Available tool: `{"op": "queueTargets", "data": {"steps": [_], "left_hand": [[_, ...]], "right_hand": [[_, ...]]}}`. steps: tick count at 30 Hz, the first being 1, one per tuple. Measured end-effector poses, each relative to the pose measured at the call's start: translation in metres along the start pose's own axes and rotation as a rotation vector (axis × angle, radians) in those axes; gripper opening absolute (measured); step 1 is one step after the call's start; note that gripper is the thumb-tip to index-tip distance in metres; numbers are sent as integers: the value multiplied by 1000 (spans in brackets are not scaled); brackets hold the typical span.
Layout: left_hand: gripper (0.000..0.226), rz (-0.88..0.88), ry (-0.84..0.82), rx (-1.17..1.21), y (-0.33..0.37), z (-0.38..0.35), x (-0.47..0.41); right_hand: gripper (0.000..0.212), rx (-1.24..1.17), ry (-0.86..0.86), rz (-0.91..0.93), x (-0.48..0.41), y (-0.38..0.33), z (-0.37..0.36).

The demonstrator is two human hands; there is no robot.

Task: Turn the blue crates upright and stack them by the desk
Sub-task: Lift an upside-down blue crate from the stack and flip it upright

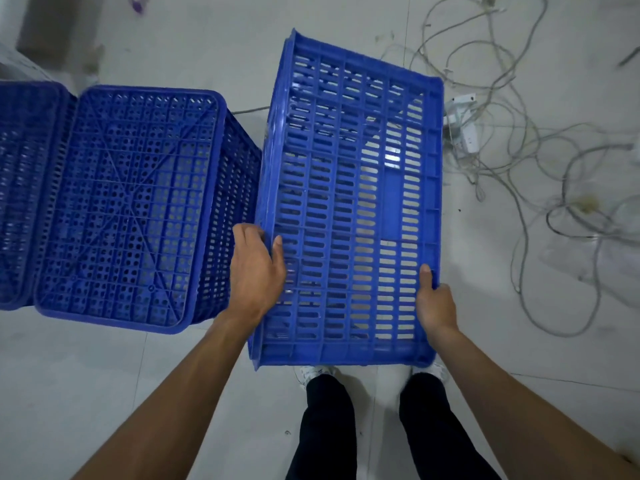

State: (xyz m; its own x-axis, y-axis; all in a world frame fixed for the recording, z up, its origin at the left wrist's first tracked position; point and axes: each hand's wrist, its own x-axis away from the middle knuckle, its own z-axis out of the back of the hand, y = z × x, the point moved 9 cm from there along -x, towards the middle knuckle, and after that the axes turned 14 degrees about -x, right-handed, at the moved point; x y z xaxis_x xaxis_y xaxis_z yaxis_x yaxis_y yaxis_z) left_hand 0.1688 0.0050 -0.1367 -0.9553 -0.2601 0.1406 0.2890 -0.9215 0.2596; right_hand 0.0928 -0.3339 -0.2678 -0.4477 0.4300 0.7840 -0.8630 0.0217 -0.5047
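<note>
Blue plastic fills the left: a cut-off crate (20,188) at the picture's edge, and touching it an upturned crate (131,209), base-up on the grey floor (156,393). Our left hand (256,271) grips the rim of a third crate (349,209), thumb on its slotted wall; our right hand (434,303) clamps the opposite edge. This crate is turned on its side, just beside the upturned one. White cables (519,133) tangle at the right.
</note>
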Motion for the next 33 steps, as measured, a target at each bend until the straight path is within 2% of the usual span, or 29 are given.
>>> {"op": "queueTargets", "data": {"steps": [9, 19, 26, 33], "left_hand": [[23, 15, -35, -1, 37, -40, 13], [26, 127, -287, 15, 66, -83, 14], [23, 270, -461, 79, 47, -119, 20], [51, 97, -493, -106, 51, -118, 48]], "right_hand": [[80, 113, 90, 56, -16, -11, 68], [63, 127, 208, 97, -17, -14, 106], [65, 164, 281, 160, -15, -18, 111], [69, 123, 232, 180, -6, -19, 118]]}}
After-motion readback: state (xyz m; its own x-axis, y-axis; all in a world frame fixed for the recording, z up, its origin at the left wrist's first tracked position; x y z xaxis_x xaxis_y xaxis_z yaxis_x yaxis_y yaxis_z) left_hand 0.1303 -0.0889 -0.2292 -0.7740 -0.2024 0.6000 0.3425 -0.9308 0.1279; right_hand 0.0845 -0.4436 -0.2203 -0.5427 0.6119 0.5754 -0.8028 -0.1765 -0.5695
